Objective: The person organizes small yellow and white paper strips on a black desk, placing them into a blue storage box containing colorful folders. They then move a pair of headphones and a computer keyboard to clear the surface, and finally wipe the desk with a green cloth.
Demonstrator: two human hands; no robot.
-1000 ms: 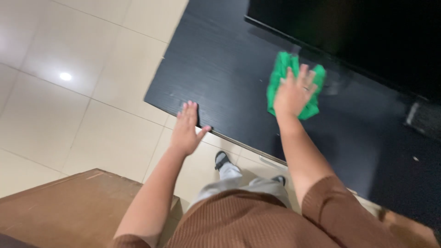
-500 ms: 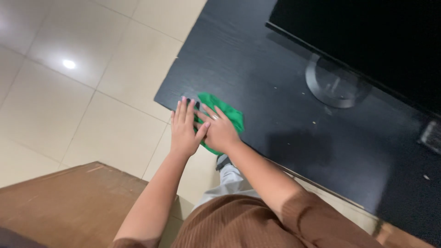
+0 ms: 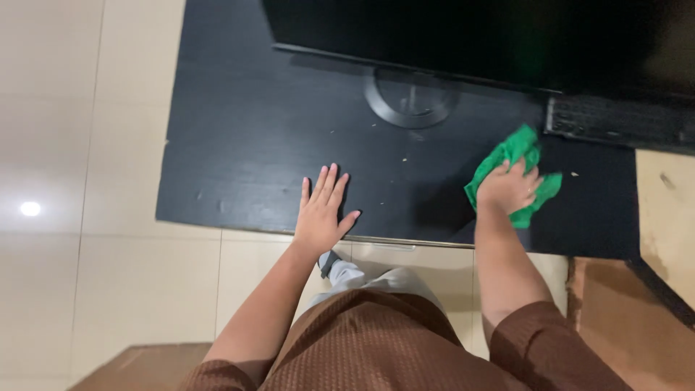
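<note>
Palm down, my left hand point(image 3: 323, 211) lies spread flat at the near edge of the black tabletop point(image 3: 239, 145). Farther right, my right hand point(image 3: 508, 190) bunches the green cloth point(image 3: 515, 153) just near the screen's round base point(image 3: 411, 101); a careless sweep could knock it.

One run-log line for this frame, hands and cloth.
left hand: flat on black table | right hand: presses green cloth on table | screen stand: behind

Right hand point(image 3: 509, 190) grips green cloth point(image 3: 515, 156) on black table point(image 3: 239, 137).
</note>
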